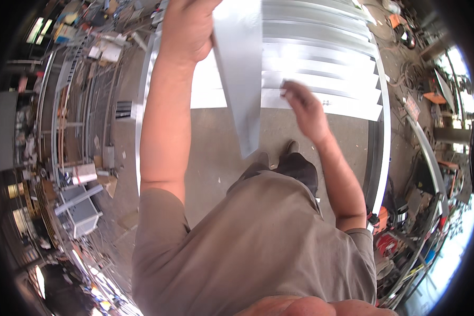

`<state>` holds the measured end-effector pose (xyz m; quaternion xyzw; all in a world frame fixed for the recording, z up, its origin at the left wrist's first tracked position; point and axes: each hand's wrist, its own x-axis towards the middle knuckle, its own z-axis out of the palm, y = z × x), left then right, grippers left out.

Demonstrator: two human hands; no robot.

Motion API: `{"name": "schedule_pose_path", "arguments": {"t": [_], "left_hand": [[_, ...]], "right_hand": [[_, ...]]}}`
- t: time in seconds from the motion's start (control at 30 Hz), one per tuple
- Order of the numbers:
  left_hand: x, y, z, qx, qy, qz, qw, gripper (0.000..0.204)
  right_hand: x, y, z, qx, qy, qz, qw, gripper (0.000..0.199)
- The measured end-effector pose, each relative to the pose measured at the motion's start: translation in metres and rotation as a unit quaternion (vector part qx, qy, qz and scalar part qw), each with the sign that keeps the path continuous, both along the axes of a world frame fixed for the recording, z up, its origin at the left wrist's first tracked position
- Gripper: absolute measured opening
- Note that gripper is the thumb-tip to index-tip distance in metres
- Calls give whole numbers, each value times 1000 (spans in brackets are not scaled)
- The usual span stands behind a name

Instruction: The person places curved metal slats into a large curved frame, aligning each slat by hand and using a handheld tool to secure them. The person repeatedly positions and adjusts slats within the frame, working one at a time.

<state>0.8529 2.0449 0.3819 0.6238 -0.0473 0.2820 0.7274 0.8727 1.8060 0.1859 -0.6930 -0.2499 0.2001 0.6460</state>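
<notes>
My left hand (189, 31) reaches far forward and grips the left edge of a long metal slat (239, 79). The slat is smooth and silvery, and its near end narrows to a slanted tip above the floor. Where my fingers wrap it is partly cut off by the top of the view. To the right of the slat hangs my right hand (308, 113), apart from it and blurred by motion. Something dark shows at its fingertips, too smeared to name. Beyond both hands lies a row of similar silvery slats (326, 63), side by side and overlapping.
A pale metal rail (384, 131) runs along the right side, and another rail (140, 137) along the left. Stacked metal lengths and clutter fill the far left, with a grey box-like frame (81, 213). Cables (405, 76) and orange items (434, 98) lie at the right.
</notes>
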Motion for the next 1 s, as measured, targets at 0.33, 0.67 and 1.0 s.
{"name": "schedule_pose_path", "arguments": {"t": [0.33, 0.67, 1.0], "left_hand": [[16, -21, 50, 70, 4, -109, 992, 49], [38, -76, 23, 7, 131, -227, 965, 77], [73, -119, 5, -104, 107, -335, 930, 81]], "right_hand": [[11, 46, 131, 138, -50, 96, 984, 87], [20, -13, 108, 154, -43, 39, 986, 84], [39, -48, 82, 203, 31, 48, 978, 79]]}}
